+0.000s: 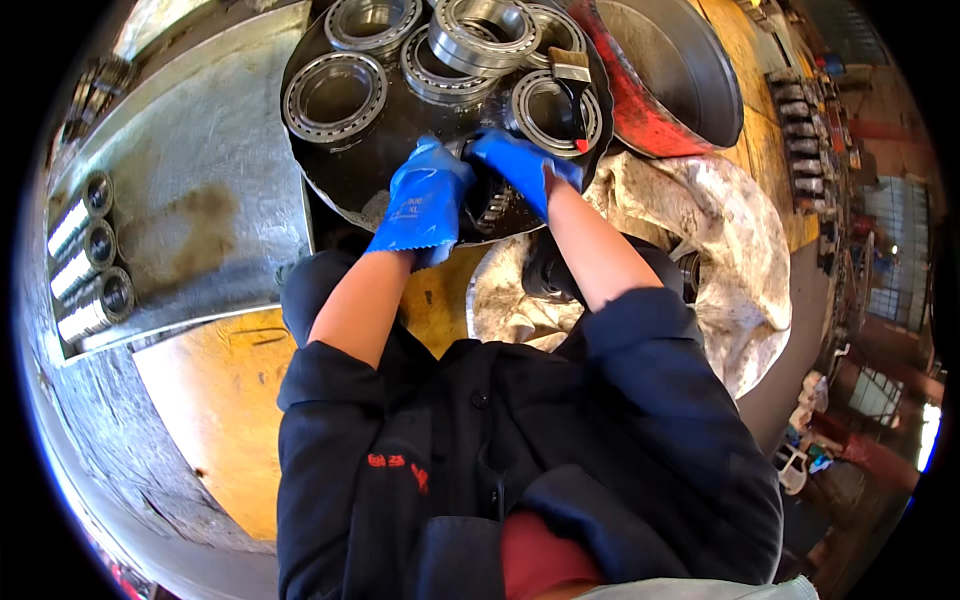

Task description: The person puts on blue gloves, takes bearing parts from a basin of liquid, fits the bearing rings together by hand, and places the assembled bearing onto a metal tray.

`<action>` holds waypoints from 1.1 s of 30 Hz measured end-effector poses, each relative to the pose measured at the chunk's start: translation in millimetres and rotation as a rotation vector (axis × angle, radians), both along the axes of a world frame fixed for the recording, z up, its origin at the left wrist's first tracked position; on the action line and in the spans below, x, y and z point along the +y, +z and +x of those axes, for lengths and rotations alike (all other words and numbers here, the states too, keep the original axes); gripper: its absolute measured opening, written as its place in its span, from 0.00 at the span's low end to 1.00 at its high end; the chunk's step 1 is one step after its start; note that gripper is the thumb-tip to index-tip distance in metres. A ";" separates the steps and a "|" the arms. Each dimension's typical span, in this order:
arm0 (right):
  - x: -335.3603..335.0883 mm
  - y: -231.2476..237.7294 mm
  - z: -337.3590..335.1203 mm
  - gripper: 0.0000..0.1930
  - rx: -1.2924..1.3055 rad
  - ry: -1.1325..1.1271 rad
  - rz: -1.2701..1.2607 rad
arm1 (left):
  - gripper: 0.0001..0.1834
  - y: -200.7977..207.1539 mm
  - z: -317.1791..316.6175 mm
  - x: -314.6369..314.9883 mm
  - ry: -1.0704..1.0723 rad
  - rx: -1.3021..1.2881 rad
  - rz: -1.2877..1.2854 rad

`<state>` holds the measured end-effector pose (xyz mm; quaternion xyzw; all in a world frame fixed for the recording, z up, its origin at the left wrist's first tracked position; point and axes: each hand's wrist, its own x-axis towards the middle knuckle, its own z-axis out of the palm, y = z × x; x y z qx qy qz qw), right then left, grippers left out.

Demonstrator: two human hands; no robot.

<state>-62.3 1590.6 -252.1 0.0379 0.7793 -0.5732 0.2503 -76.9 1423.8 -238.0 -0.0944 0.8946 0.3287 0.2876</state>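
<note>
I wear blue rubber gloves on both hands, which are low over a round dark pan point(345, 190) with wet-looking liquid in it. My left hand point(425, 190) and my right hand point(522, 170) are closed on a dark roller bearing point(494, 208) between them. Its rollers show below my right glove; the rest of it and most of my fingertips are hidden. Several shiny bearings lie in the pan, one of them point(335, 97) at the left, another point(484, 35) stacked on others at the far side. A paintbrush point(571, 68) with a dark handle rests on the right-hand bearing point(553, 112).
Left of the pan is a metal tray point(215, 215) with several shiny cylindrical parts point(95, 305) along its left side. A red-rimmed basin point(660, 75) stands at the right. Stained cloth point(735, 260) lies below it. Yellow boards point(215, 390) are underneath. More metal parts point(797, 135) line the far right.
</note>
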 end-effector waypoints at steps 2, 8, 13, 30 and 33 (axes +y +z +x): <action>-2.9 -6.2 20.2 0.23 0.121 -0.102 0.279 | 0.34 -0.1 -3.8 4.2 -0.035 0.038 -0.045; 26.0 28.3 45.8 0.27 -0.012 0.178 0.648 | 0.33 -0.2 -1.7 1.9 -0.070 0.016 -0.088; 50.1 19.2 58.2 0.16 0.193 0.058 0.743 | 0.34 -13.2 -1.8 5.1 -0.051 0.099 -0.077; 75.8 -57.7 39.1 0.17 0.382 0.181 0.276 | 0.38 -3.4 -3.3 17.0 -0.194 0.188 -0.141; 69.6 -31.4 43.7 0.15 0.327 0.177 0.160 | 0.36 -12.1 -11.6 -4.9 -0.038 0.082 0.224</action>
